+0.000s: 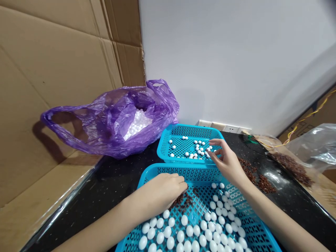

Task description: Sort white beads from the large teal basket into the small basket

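My left hand [168,190] is inside the near blue plastic basket [143,176], its fingers curled down at a small pile of reddish-brown bits [185,201]. The fingertips are hidden, so whatever they pinch does not show. Around it in the basket lie many white balls [189,230], most toward the near and right sides. My right hand [227,161] hovers over the right side of the far blue basket [164,154], thumb and index finger apart, close to some of the smaller-looking white balls [199,152] scattered on its floor.
A purple plastic bag [105,108] full of white balls stands at the left against cardboard [65,52]. More reddish-brown bits [265,183] lie on the black countertop [283,203] at right. A clear bag [319,147], wall sockets [232,129] and a yellow cable [299,122] are behind.
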Demonstrator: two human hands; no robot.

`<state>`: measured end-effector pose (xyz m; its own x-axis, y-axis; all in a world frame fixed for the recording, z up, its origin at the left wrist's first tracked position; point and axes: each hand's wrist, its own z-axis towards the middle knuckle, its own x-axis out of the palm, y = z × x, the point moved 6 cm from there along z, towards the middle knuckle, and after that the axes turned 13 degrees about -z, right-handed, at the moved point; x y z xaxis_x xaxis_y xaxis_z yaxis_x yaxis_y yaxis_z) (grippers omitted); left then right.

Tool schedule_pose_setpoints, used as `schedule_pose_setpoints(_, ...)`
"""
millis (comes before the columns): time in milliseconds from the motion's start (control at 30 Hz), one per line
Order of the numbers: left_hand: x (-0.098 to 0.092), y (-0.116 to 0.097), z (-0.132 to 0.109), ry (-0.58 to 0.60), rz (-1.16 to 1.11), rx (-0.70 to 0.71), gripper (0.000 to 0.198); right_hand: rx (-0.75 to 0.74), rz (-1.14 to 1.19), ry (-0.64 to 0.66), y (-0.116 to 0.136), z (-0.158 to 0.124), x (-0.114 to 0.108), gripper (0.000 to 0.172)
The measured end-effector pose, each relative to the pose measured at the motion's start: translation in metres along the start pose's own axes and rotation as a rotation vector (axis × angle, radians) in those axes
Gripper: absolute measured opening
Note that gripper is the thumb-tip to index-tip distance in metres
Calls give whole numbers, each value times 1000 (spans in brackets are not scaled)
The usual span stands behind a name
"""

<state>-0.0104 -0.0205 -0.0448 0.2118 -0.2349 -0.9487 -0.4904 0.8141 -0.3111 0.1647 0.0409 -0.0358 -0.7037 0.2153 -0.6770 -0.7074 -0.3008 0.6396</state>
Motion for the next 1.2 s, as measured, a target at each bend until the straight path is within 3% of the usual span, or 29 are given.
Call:
schedule_pose_setpoints(100,-2,1,0,-4,1,-18,16,-77,-90,-8,11,-4,-2,17)
schedule_pose_setpoints(200,-1,3,0,-6,8,-52,18,-168,-292,81,26,-14,2,2)
schedule_pose_setpoints(367,-1,5,1,-11,-19,-69,26,-238,-840,221,37,-29,13,18)
schedule_pose_setpoints(500,-8,7,1,-125,-75,-100,31,-300,-1015,341,33,-36,23,25)
schedule_pose_setpoints(700,-13,5,-1,-177,-185,-77,30,-316,-1049,493,29,-44,28,17)
schedule_pose_setpoints(967,-15,-4,2,-82,-132,-8,23,-304,-1008,617,24,-54,35,17)
schedule_pose_setpoints(1100,-16,-6,1,-99,-118,30,21,-375,-817,585,35,-55,37,13)
schedule_pose_setpoints(1200,-20,-8,0,-159,-157,89,20,-435,-526,593,47,-51,37,10)
